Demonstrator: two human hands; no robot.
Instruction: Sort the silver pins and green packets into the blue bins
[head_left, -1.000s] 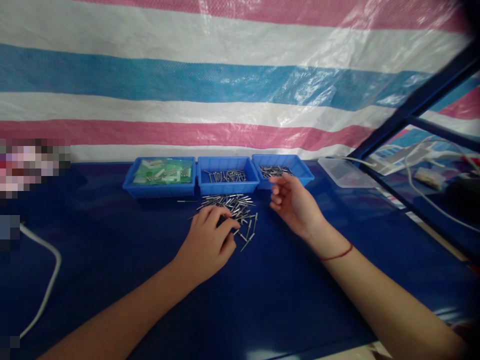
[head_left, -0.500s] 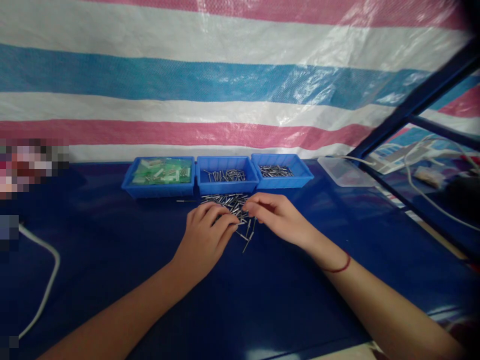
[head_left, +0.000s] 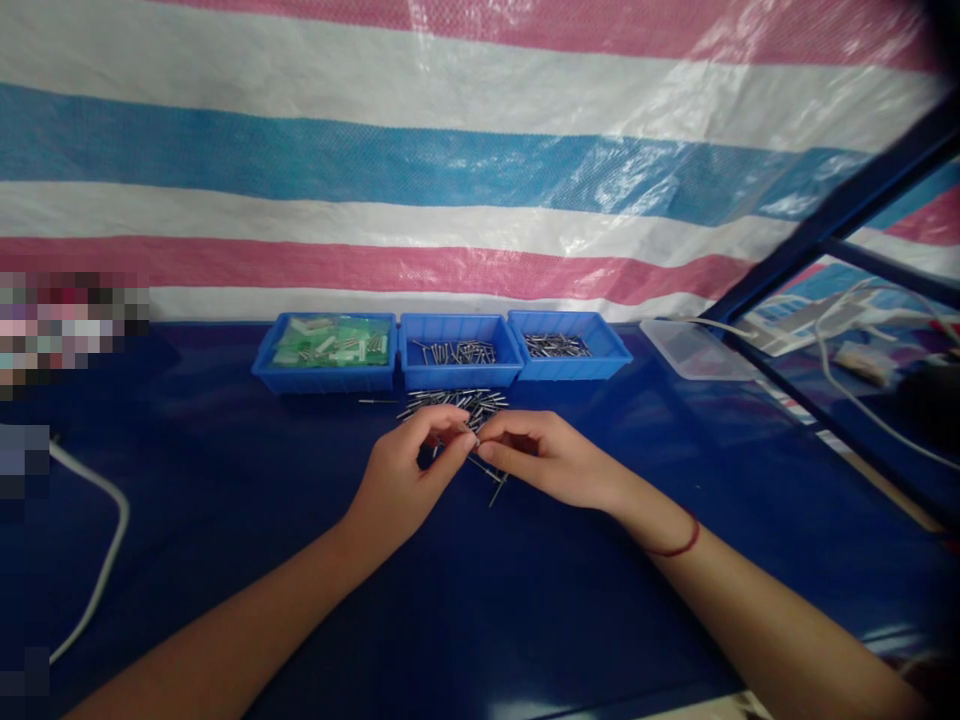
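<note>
A loose pile of small metal pins [head_left: 457, 403] lies on the dark blue table [head_left: 525, 600] in front of three blue trays. My left hand [head_left: 409, 480] and my right hand [head_left: 547, 458] meet just above the near edge of the pile. Both hands are pinched, fingertips almost touching, with a thin metal pin [head_left: 474, 437] between them. The right wrist wears a red string. The middle tray [head_left: 459, 352] and the right tray [head_left: 566, 345] hold more pins. The left tray [head_left: 326, 345] holds green and white parts.
A clear plastic lid or box [head_left: 694, 348] sits right of the trays. A white cable [head_left: 97, 540] curls at the left. A striped tarp hangs behind the table. A dark blue frame bar [head_left: 817, 225] runs diagonally at the right, with cables beyond it.
My right hand came back from the right tray to the pile and met the left hand. Both hands lifted slightly and now pinch a pin between them.
</note>
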